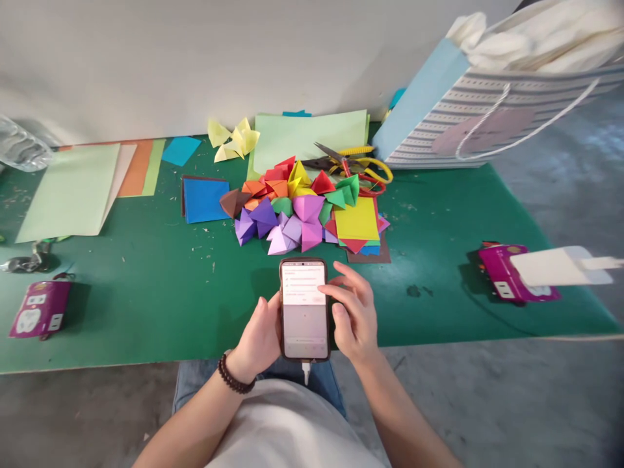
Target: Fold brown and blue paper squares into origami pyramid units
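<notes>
My left hand (258,338) is wrapped round a smartphone (304,309) with a lit screen and a white cable plugged into its bottom end. My right hand (351,312) hovers over the phone's right edge, fingers spread, one fingertip near the screen. Both hands are above the near edge of a green mat (146,299). Just beyond the phone lies a heap of folded paper shapes (292,208) in purple, orange, red, green and yellow, beside a stack of square sheets (358,221).
Scissors (355,166) with yellow and red handles lie behind the heap. Pale green sheets (68,192) and a blue square (205,198) lie at left. A striped paper bag (487,104) stands at back right. Purple packets (41,309) (511,273) sit at both sides.
</notes>
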A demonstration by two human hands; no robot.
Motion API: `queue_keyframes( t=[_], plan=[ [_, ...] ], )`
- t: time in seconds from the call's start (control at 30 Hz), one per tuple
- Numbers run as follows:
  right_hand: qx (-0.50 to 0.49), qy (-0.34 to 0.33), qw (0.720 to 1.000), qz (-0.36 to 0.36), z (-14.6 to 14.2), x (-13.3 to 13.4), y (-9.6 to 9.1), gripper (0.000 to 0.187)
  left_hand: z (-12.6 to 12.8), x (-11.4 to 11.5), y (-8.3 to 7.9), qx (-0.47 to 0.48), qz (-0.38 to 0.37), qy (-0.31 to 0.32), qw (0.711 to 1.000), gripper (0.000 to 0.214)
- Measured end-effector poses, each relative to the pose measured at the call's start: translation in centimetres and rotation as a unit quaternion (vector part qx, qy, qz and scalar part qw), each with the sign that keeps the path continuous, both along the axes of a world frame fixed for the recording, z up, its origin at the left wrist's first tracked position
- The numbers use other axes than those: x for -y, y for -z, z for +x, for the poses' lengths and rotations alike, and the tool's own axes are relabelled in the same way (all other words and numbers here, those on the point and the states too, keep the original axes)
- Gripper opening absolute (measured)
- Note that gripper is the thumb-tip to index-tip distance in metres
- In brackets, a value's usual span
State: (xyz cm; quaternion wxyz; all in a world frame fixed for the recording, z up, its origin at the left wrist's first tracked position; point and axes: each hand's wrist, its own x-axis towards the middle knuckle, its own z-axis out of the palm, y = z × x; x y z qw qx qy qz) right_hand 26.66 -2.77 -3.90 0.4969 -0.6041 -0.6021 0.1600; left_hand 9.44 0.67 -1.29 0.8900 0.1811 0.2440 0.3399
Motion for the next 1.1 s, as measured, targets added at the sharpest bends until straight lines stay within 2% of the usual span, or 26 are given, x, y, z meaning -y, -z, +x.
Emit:
queue_keyframes(
  t=[0.37,0.8,1.1],
  plan=[
    [-0.007,-0.009,1.000,-0.014,0.01,-0.07,-0.04,0.035,-0.06,0.07,0.22,0.005,-0.001,-0.001,1.000,0.069],
    [0.009,-0.017,0.999,0.049,-0.04,-0.26,0.08,0.029,-0.10,0.06,0.41,0.008,-0.002,0.002,1.000,0.071],
    [0.002,-0.018,0.999,0.046,0.06,-0.28,0.28,0.036,-0.09,0.05,0.43,0.006,0.001,-0.001,1.000,0.071]
  ],
)
